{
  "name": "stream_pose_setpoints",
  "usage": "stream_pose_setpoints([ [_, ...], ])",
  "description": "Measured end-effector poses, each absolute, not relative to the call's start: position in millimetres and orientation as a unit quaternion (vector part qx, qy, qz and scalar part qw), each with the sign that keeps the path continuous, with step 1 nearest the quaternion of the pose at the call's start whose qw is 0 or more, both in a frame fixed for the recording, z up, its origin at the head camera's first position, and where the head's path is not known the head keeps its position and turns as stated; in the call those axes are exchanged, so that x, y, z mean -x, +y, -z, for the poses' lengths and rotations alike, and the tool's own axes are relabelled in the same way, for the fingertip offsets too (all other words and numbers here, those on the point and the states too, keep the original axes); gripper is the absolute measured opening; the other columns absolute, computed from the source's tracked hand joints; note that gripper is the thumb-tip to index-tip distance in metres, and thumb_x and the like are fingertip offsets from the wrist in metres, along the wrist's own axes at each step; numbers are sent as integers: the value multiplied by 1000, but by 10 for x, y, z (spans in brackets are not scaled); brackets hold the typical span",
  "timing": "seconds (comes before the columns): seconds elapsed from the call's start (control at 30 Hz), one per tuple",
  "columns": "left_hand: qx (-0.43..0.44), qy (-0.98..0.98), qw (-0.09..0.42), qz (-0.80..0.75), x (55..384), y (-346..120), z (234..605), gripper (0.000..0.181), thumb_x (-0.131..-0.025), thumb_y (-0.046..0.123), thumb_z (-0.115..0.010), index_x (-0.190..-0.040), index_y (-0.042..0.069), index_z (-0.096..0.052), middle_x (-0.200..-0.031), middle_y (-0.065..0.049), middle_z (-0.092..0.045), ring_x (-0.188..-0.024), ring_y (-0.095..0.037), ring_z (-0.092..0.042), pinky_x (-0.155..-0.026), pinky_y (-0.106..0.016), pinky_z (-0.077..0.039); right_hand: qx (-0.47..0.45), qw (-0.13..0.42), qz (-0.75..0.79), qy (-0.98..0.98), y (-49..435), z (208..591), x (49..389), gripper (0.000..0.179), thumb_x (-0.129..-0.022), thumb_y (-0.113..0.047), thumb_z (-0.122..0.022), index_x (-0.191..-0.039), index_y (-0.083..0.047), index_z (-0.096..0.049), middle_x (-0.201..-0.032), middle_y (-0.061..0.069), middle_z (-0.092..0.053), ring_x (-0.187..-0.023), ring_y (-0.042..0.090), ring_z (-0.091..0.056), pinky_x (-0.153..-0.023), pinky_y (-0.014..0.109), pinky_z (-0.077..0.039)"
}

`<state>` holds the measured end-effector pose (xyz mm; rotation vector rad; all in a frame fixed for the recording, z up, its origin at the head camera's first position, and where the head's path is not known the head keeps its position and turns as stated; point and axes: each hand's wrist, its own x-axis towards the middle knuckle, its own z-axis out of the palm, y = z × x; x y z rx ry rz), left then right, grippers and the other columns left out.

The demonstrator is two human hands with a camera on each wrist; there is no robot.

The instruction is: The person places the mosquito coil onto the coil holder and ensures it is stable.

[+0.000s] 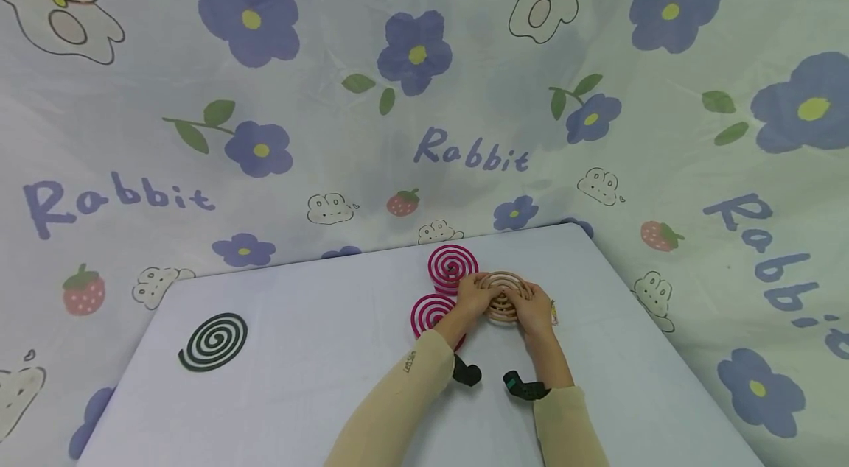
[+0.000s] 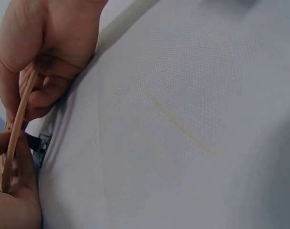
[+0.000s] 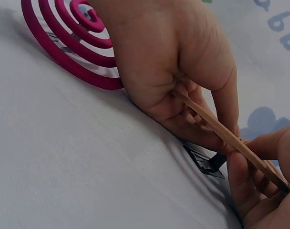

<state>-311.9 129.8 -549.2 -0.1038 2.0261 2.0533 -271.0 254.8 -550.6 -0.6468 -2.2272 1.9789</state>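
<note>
Head view: left hand [image 1: 476, 297] and right hand [image 1: 536, 309], fingers curled, pinch opposite sides of a tan coil [image 3: 223, 132], held just above the white table [image 1: 312, 349], right of a far pink coil [image 1: 453, 266] and a near pink coil [image 1: 434, 317]. Dark stand [image 3: 215, 162] below the fingers; contact with the coil hidden. Risk, by my reckoning: thin rings could snap if the hands twist or pull unevenly; near pink coil could be knocked if the left hand drops. Containers: none seen
</note>
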Motion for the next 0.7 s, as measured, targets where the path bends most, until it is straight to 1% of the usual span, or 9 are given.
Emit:
stream_pose_setpoints([
  [0.17,38,708,127,-694,3125,1288,5495,44,-84,12,-77,-122,-1,-59,-120,-9,-61,-110,-19,-59,-88,-28,-50,220,45,-645,-731,2548,5527,2723,51,-90,-18,-72,-128,8,-49,-121,21,-56,-108,28,-53,-84,30,-45],
  [0.33,49,717,128,-684,3121,1285,5485,47,-83,12,-79,-122,-4,-60,-117,-10,-64,-106,-19,-60,-87,-29,-51,219,46,-649,-727,2554,5535,2725,54,-89,-20,-73,-128,8,-49,-119,20,-55,-106,26,-52,-77,23,-46],
  [0.43,53,718,131,-682,3121,1282,5480,45,-82,11,-78,-121,-5,-61,-112,-10,-65,-102,-19,-62,-85,-29,-52,219,48,-657,-720,2544,5523,2725,56,-89,-19,-73,-130,9,-46,-120,20,-54,-104,24,-52,-73,20,-47],
  [0.6,54,718,126,-682,3137,1286,5489,42,-79,10,-80,-115,-5,-63,-102,-9,-65,-94,-18,-62,-79,-28,-53,226,58,-649,-724,2528,5510,2732,55,-88,-17,-74,-129,8,-46,-114,19,-55,-95,22,-56,-64,19,-49],
  [0.7,53,717,121,-685,3146,1291,5480,44,-78,9,-80,-116,-7,-62,-103,-10,-66,-96,-18,-62,-81,-28,-53,221,66,-646,-728,2525,5503,2736,56,-87,-14,-74,-129,9,-45,-113,21,-55,-94,22,-57,-63,19,-49],
])
